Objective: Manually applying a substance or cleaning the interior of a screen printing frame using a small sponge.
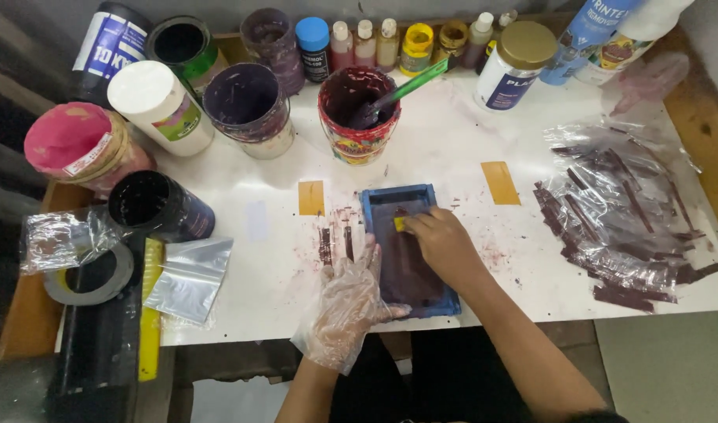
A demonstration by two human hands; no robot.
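Note:
A small blue-framed screen lies flat near the front edge of the white table, its mesh smeared with dark purple ink. My left hand, in a clear plastic glove, presses on the frame's left side and near corner. My bare right hand rests over the mesh and grips a small yellow scraper at its fingertips.
An open tub of purple ink with a green spatula stands behind the frame. More tubs, jars and small bottles line the back and left. A crumpled plastic sheet with dark purple strips lies right. A tape roll sits left.

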